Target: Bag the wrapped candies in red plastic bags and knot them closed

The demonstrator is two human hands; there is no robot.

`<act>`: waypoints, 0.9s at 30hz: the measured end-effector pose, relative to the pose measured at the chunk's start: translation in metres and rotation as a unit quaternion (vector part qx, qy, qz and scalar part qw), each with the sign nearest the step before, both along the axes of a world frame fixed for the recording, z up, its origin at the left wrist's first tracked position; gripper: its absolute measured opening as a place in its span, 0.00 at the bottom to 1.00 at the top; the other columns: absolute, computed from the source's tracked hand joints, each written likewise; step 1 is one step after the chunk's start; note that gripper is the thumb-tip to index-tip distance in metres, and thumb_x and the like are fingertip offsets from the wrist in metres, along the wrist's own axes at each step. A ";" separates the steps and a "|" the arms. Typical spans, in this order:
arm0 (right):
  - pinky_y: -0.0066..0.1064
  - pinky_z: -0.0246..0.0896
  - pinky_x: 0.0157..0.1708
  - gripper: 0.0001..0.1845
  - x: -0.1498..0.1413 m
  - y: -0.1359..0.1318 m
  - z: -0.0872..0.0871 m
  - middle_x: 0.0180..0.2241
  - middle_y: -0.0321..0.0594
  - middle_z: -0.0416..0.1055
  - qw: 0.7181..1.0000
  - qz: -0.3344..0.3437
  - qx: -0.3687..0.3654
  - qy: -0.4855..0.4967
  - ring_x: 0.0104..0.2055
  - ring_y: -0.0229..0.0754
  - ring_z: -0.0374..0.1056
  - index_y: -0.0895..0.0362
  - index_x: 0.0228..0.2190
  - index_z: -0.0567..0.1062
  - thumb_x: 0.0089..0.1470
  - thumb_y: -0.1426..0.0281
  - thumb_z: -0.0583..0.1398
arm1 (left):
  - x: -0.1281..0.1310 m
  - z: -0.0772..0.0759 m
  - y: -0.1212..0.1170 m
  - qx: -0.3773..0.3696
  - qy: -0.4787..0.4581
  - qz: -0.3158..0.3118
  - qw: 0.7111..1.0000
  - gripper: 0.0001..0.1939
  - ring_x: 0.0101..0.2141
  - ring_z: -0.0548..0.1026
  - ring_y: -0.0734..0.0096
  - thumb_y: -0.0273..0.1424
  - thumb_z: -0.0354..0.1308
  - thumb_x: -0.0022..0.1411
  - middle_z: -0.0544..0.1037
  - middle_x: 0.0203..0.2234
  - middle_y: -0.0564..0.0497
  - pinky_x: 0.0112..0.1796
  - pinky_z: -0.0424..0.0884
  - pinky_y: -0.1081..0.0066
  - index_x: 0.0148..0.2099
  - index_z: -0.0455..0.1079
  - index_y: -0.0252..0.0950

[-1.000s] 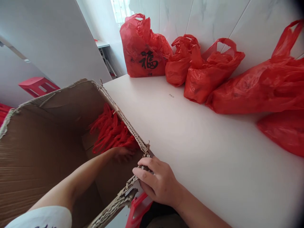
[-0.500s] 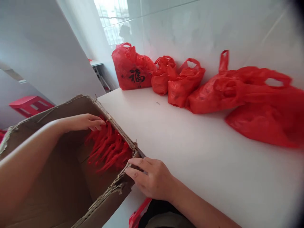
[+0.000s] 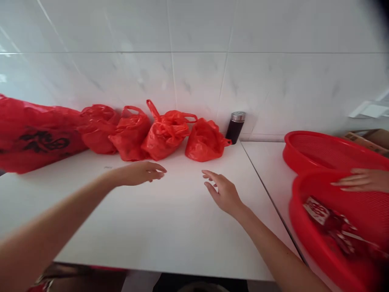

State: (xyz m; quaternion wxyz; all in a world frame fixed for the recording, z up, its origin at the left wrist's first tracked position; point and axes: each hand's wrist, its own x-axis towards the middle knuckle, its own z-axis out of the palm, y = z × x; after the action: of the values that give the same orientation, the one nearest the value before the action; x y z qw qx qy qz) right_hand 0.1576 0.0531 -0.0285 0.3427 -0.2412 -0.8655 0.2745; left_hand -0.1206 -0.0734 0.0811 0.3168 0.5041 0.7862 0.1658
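Above the white table (image 3: 170, 227) my left hand (image 3: 138, 173) is stretched out with its fingers apart and nothing in them. My right hand (image 3: 221, 191) hovers opposite it, fingers loosely bent and apart, also holding nothing. Just beyond the hands, along the wall, stand knotted or gathered red plastic bags: one (image 3: 167, 136) lies past the gap between my hands, another (image 3: 205, 141) is beyond my right hand. A third red bag (image 3: 132, 136) is behind my left hand, beside a fourth-like smaller bag (image 3: 99, 129).
A big red bag with black lettering (image 3: 39, 138) stands far left. A dark bottle with a silver lid (image 3: 235, 127) is by the wall. At right are two red round baskets (image 3: 299, 219), the nearer holding packets, with another person's hand (image 3: 364, 179) over it.
The view has swung right. My left hand has come out of the cardboard box with the red strips, and my right hand has let go of its rim; both are over the table.
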 end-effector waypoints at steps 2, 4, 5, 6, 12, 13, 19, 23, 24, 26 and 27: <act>0.39 0.69 0.42 0.19 -0.004 0.035 0.001 0.46 0.38 0.75 0.996 -0.077 -0.031 0.012 0.46 0.45 0.71 0.47 0.52 0.70 0.59 0.67 0.56 | 0.028 -0.026 0.047 0.038 -0.002 0.010 0.999 0.26 0.40 0.78 0.50 0.48 0.63 0.50 0.82 0.41 0.44 0.44 0.70 0.58 0.51 0.76 0.43; 0.42 0.67 0.47 0.18 -0.020 0.072 0.001 0.48 0.42 0.74 0.989 -0.139 -0.043 0.039 0.49 0.47 0.69 0.51 0.51 0.70 0.59 0.68 0.54 | 0.053 -0.056 0.092 0.112 0.000 0.043 0.993 0.37 0.49 0.75 0.48 0.47 0.61 0.53 0.77 0.51 0.40 0.50 0.66 0.56 0.63 0.63 0.42; 0.43 0.65 0.49 0.19 -0.031 0.088 0.001 0.50 0.45 0.73 0.984 -0.166 -0.045 0.052 0.51 0.48 0.68 0.53 0.52 0.69 0.60 0.68 0.53 | 0.064 -0.071 0.113 0.160 0.000 0.065 0.985 0.42 0.57 0.68 0.49 0.47 0.59 0.56 0.68 0.59 0.39 0.54 0.63 0.58 0.68 0.53 0.41; 0.45 0.63 0.51 0.20 -0.044 0.103 0.000 0.52 0.48 0.71 0.978 -0.191 -0.049 0.063 0.54 0.49 0.67 0.56 0.53 0.68 0.60 0.69 0.52 | 0.073 -0.085 0.133 0.202 -0.001 0.096 0.975 0.46 0.62 0.60 0.50 0.47 0.57 0.58 0.59 0.65 0.36 0.57 0.60 0.57 0.71 0.43 0.38; 0.49 0.61 0.50 0.18 -0.091 0.125 -0.023 0.42 0.49 0.77 0.975 -0.202 -0.058 0.074 0.44 0.52 0.72 0.59 0.49 0.72 0.57 0.69 0.55 | 0.073 -0.130 0.205 0.326 -0.055 0.216 0.919 0.52 0.64 0.54 0.42 0.49 0.61 0.54 0.54 0.65 0.30 0.58 0.55 0.48 0.70 0.41 0.34; 0.47 0.61 0.51 0.16 -0.092 0.119 -0.027 0.41 0.46 0.77 0.978 -0.185 -0.054 0.076 0.43 0.50 0.72 0.57 0.46 0.74 0.57 0.70 0.56 | 0.066 -0.134 0.206 0.336 -0.069 0.209 0.916 0.47 0.63 0.58 0.44 0.48 0.61 0.55 0.60 0.63 0.32 0.58 0.57 0.50 0.69 0.47 0.35; 0.33 0.66 0.42 0.14 -0.090 0.093 -0.039 0.41 0.41 0.77 0.976 -0.162 -0.091 0.118 0.41 0.43 0.73 0.54 0.46 0.72 0.61 0.68 0.51 | 0.032 -0.160 0.190 0.385 -0.153 0.172 0.894 0.25 0.49 0.74 0.53 0.44 0.57 0.59 0.78 0.48 0.42 0.53 0.66 0.56 0.55 0.71 0.36; 0.35 0.66 0.39 0.22 -0.095 0.106 -0.043 0.34 0.43 0.76 0.959 -0.219 -0.125 0.126 0.36 0.45 0.73 0.57 0.56 0.64 0.62 0.66 0.50 | 0.019 -0.176 0.192 0.412 -0.227 0.173 0.865 0.23 0.50 0.75 0.57 0.44 0.54 0.63 0.77 0.50 0.41 0.51 0.68 0.56 0.53 0.72 0.34; 0.36 0.66 0.37 0.26 -0.097 0.112 -0.044 0.31 0.41 0.75 0.957 -0.228 -0.132 0.121 0.33 0.46 0.73 0.58 0.59 0.62 0.61 0.65 0.52 | 0.017 -0.179 0.193 0.416 -0.240 0.174 0.860 0.23 0.50 0.75 0.58 0.44 0.54 0.63 0.77 0.51 0.41 0.51 0.69 0.55 0.53 0.71 0.33; 0.36 0.65 0.32 0.30 -0.101 0.125 -0.045 0.24 0.37 0.73 0.954 -0.241 -0.144 0.108 0.27 0.47 0.71 0.59 0.59 0.63 0.56 0.63 0.59 | 0.013 -0.182 0.195 0.419 -0.248 0.178 0.855 0.23 0.48 0.76 0.59 0.44 0.54 0.64 0.77 0.50 0.40 0.50 0.70 0.53 0.53 0.71 0.32; 0.36 0.65 0.31 0.29 -0.103 0.130 -0.045 0.22 0.36 0.71 0.952 -0.247 -0.148 0.104 0.26 0.47 0.70 0.59 0.55 0.67 0.53 0.64 0.61 | 0.012 -0.182 0.195 0.420 -0.241 0.182 0.856 0.23 0.48 0.76 0.59 0.43 0.54 0.65 0.77 0.50 0.40 0.49 0.70 0.53 0.53 0.70 0.32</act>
State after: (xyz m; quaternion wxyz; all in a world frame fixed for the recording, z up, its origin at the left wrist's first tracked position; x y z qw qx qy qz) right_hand 0.0550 0.1828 -0.0739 0.4481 -0.4658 -0.6882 0.3295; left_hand -0.1082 0.1213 -0.1009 0.2183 0.3816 0.6183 0.6514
